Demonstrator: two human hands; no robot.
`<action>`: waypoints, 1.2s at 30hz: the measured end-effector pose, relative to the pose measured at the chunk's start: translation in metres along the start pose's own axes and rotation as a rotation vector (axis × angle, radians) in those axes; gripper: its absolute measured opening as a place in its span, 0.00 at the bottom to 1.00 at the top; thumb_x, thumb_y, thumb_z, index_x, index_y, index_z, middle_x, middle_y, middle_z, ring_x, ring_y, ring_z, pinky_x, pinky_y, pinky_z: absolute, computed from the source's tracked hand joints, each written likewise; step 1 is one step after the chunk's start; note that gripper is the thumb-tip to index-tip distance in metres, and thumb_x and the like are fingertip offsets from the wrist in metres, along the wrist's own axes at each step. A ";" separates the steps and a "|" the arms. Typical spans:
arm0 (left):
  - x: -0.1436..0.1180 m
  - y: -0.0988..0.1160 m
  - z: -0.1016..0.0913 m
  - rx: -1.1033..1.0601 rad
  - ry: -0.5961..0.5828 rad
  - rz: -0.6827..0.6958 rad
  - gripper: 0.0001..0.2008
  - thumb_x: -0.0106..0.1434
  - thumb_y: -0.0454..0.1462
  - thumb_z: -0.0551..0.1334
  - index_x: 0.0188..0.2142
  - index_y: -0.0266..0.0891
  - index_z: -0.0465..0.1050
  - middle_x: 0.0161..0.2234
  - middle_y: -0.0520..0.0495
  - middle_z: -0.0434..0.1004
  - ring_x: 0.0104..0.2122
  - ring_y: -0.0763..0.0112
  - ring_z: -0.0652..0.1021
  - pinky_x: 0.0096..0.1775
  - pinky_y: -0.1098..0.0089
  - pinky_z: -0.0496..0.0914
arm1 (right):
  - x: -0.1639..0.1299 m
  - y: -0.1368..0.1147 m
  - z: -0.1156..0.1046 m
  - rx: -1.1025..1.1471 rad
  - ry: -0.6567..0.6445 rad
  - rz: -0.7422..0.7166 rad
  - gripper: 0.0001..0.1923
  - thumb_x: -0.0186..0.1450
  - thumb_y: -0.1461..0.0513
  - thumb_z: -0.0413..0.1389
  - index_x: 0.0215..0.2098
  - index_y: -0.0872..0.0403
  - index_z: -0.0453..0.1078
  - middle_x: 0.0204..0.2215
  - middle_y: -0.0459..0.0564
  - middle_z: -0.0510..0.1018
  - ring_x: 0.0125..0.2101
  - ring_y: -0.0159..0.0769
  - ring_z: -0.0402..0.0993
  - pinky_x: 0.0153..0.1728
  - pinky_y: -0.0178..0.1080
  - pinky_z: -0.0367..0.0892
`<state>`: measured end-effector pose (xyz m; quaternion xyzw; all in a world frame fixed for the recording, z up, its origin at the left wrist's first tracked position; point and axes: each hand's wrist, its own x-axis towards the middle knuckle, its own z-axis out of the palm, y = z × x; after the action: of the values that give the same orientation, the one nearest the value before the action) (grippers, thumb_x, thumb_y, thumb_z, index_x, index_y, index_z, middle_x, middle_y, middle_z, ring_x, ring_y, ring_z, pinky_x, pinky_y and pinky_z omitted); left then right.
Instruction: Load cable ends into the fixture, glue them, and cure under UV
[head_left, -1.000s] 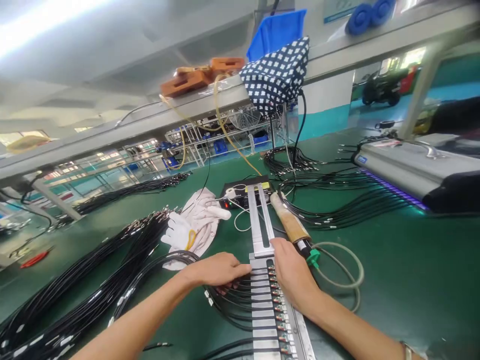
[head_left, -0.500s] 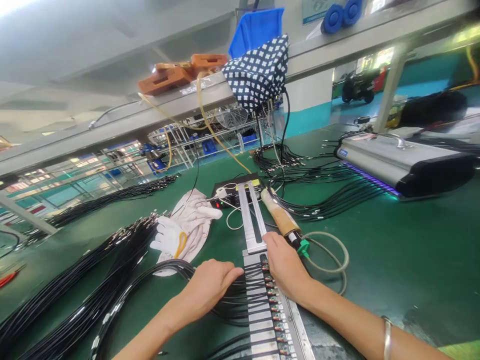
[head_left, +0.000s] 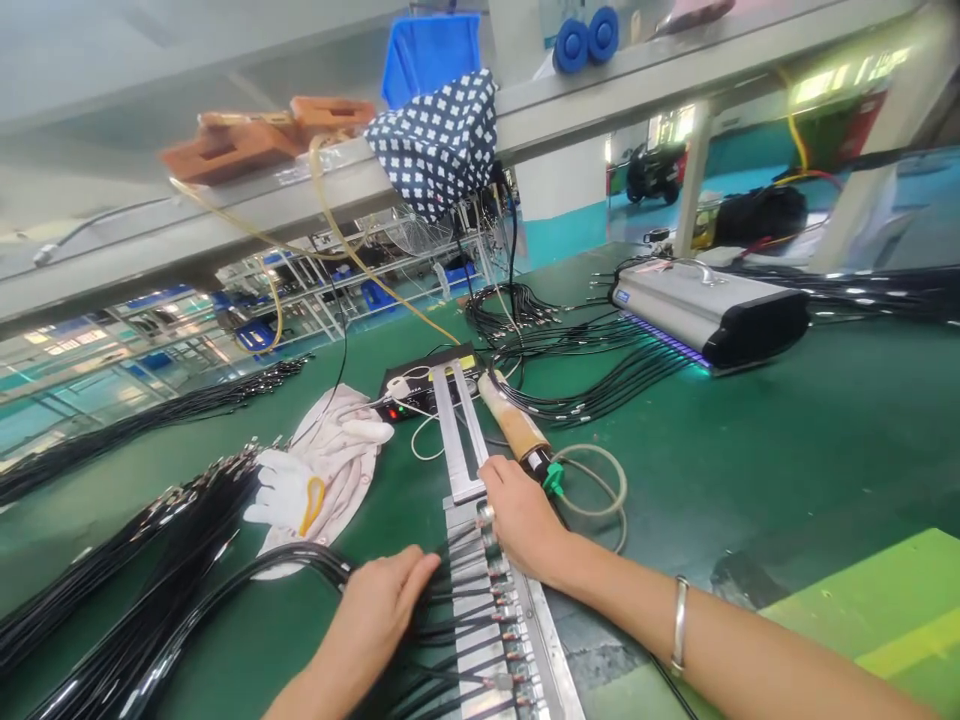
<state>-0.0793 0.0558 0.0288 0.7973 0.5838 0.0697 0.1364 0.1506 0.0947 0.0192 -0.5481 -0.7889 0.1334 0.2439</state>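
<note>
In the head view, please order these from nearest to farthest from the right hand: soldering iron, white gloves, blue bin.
From the right hand:
1. Soldering iron, just beyond the fingers.
2. White gloves, left on the mat.
3. Blue bin, up on the far shelf.

Bare green mat open to right, cable bundles + gloves crowd left, soldering iron ahead

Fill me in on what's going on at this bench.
A person is working at a green bench, laying thin black cables side by side across a long metal rail. The left hand lies flat on the cables beside the rail. The right hand rests at the rail's upper end, next to a wooden-handled tool. White gloves and more cable bundles lie to the left.
</note>
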 end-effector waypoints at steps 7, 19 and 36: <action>-0.030 0.000 0.034 0.180 0.207 0.210 0.22 0.77 0.45 0.46 0.31 0.38 0.69 0.31 0.45 0.71 0.33 0.64 0.71 0.40 0.63 0.64 | 0.004 0.008 0.015 -0.006 0.040 -0.016 0.14 0.69 0.72 0.47 0.49 0.62 0.71 0.49 0.59 0.70 0.48 0.44 0.65 0.53 0.44 0.64; -0.019 0.055 -0.007 0.445 0.020 -0.035 0.38 0.75 0.48 0.31 0.21 0.38 0.69 0.23 0.43 0.74 0.29 0.54 0.79 0.31 0.62 0.54 | -0.001 0.003 0.002 0.006 0.006 -0.024 0.15 0.71 0.72 0.45 0.48 0.63 0.71 0.50 0.58 0.71 0.48 0.44 0.66 0.53 0.43 0.63; -0.039 0.041 0.048 0.302 0.545 0.169 0.28 0.77 0.42 0.45 0.22 0.40 0.67 0.22 0.49 0.67 0.23 0.68 0.72 0.29 0.66 0.61 | 0.000 -0.002 -0.002 -0.141 -0.065 -0.027 0.14 0.72 0.69 0.45 0.48 0.61 0.71 0.50 0.59 0.70 0.48 0.47 0.67 0.51 0.46 0.64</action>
<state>-0.0411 0.0003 -0.0032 0.8064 0.5342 0.2042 -0.1509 0.1503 0.0938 0.0219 -0.5487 -0.8110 0.0921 0.1808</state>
